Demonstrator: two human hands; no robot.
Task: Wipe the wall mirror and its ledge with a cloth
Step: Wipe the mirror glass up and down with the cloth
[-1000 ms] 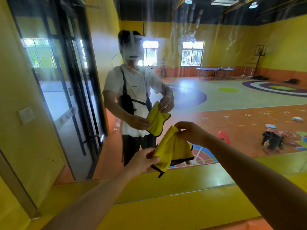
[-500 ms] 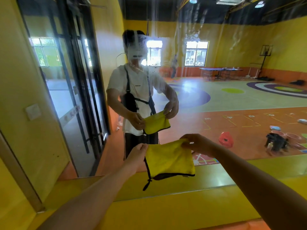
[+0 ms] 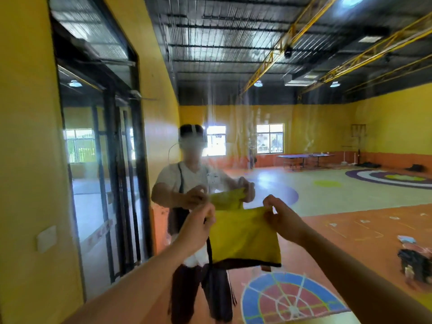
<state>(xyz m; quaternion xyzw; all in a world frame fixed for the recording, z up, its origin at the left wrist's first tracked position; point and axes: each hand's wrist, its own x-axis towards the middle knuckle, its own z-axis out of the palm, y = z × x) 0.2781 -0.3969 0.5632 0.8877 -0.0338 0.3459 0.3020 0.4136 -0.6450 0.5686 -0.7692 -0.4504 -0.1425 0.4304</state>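
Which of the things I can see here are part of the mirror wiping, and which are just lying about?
Part of the job:
- yellow cloth, stretched out between the two hands
- left hand and right hand, each pinching a top corner
- wall mirror, streaked

Just lying about, seen as reflections:
- table tennis table
- black bucket on the floor
- wall switch plate

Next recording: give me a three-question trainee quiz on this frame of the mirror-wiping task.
1. True or false: the yellow cloth is pressed flat against the mirror.
2. Which hands hold the cloth? A) left hand only B) right hand only C) both
3. Fill in: streaks show on the mirror ____ the cloth.

Key: 1 false, it hangs spread between the hands; 2 C, each pinches a top corner; 3 above.
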